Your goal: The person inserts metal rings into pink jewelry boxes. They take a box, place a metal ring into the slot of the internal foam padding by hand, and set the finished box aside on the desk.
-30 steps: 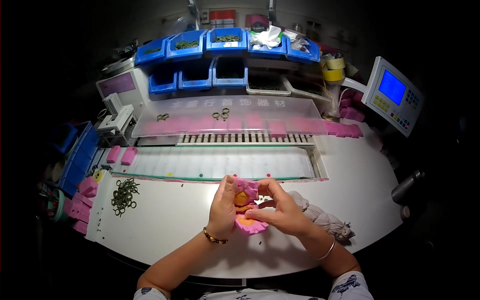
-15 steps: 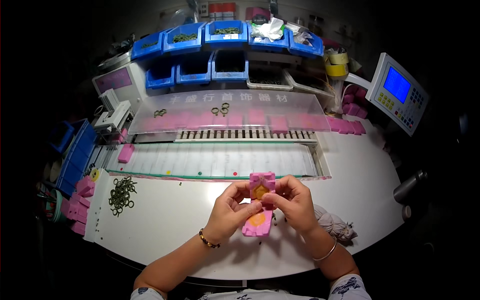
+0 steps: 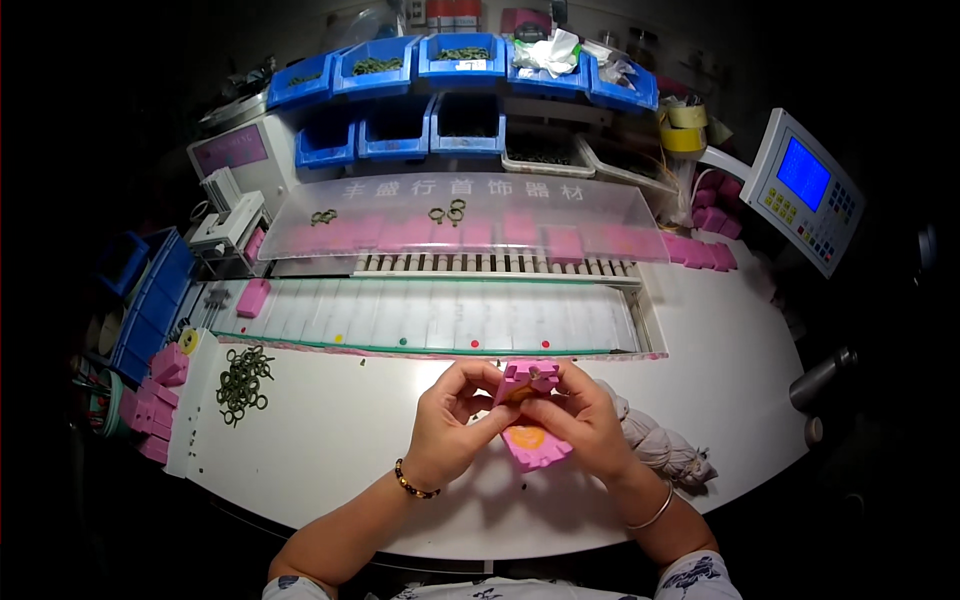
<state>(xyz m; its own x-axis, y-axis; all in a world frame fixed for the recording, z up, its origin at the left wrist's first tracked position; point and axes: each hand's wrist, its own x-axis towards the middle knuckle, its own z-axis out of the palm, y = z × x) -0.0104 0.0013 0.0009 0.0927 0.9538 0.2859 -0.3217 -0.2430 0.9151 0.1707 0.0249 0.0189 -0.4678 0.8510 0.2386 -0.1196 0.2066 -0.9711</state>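
Observation:
My left hand (image 3: 450, 422) and my right hand (image 3: 590, 428) hold a pink rubber mould (image 3: 540, 455) above the white table, near the front middle. Its two halves are spread apart, one above the other, with orange-yellow patches on their inner faces. Both thumbs press in at the middle, where the halves meet. My fingers wrap behind the upper half and hide its sides. Whether a small piece sits in the cavity I cannot tell. A pile of dark green wax ring patterns (image 3: 243, 385) lies to the left.
Behind the hands runs a conveyor (image 3: 430, 318) with one pink block (image 3: 253, 298); a translucent cover (image 3: 460, 215) carries several rings. Blue bins (image 3: 462, 58) stand at the back. A twisted grey cloth (image 3: 668, 450) lies right, below a control panel (image 3: 802, 180). Pink moulds (image 3: 153, 405) are stacked left.
The mould has tilted in my hands: its upper half now leans toward me and its lower half has swung slightly right. Both hands keep their hold on it.

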